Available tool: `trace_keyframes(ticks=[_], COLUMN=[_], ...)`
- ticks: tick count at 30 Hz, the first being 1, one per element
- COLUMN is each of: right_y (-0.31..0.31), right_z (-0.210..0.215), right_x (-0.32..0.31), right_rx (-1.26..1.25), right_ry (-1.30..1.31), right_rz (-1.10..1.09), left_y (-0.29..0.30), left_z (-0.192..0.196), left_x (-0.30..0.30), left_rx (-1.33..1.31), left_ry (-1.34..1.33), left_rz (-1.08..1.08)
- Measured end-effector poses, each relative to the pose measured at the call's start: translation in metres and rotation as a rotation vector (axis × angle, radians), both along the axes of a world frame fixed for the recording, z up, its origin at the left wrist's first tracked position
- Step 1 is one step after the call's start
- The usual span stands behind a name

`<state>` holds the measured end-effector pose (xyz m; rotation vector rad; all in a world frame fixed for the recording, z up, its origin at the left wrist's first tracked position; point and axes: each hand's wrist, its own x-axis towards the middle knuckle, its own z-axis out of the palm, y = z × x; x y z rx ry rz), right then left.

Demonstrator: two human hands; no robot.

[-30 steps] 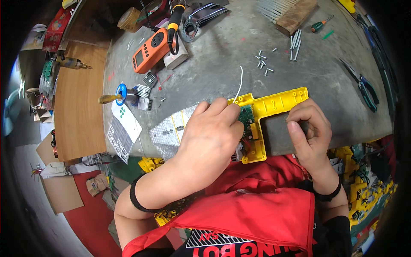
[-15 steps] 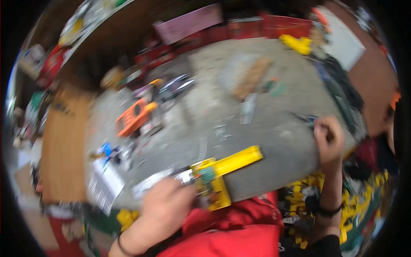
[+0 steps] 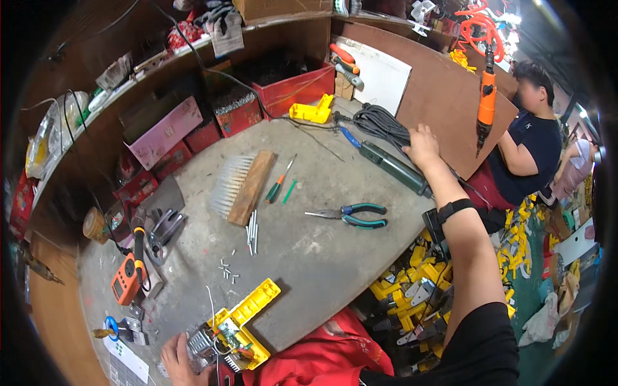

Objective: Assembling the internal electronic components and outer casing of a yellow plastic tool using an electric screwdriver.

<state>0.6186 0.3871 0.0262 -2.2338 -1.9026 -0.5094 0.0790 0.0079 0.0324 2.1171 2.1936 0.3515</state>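
My left hand (image 3: 180,363) is at the near left of the grey bench, its fingers curled against the metal finned end of an opened yellow device (image 3: 257,347). Wires and a small circuit board (image 3: 230,331) show inside the yellow housing. My right hand (image 3: 425,148) is over the far right, loosely bent with fingers a little apart, and nothing shows in it. Just under it lie a dark green cylindrical power tool (image 3: 393,167) and a coiled black cable (image 3: 380,121). Long-nose pliers (image 3: 365,215) with blue-black handles lie mid-bench, apart from both hands.
A wooden brush (image 3: 251,190), screwdriver (image 3: 280,181), metal rods (image 3: 252,233) and small screws (image 3: 226,271) lie mid-bench. An orange meter (image 3: 127,281) is left. Red bins (image 3: 293,87) line the back. An orange driver (image 3: 487,100) hangs at right, near another person (image 3: 531,145).
The view has turned right and sharpened. My right hand has moved away from the pliers toward the green tool and cable. My left hand stays beside the yellow device.
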Motion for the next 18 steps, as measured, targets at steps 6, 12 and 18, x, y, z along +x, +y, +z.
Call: trace_keyframes(ticks=[6, 12, 18], right_y=[0.004, -0.011, -0.074], right_z=[-0.016, 0.044, 0.137], right_x=[-0.007, 0.019, -0.017], right_rx=[0.105, 0.462, 0.466], right_ry=[-0.03, 0.302, 0.43], right_rz=[0.094, 0.176, 0.343], left_y=[-0.008, 0.003, 0.009], left_z=[-0.007, 0.022, 0.037], left_x=[-0.012, 0.0, 0.022], left_rx=[0.021, 0.08, 0.223], left_ry=[0.024, 0.018, -0.189], left_rz=[0.025, -0.001, -0.007])
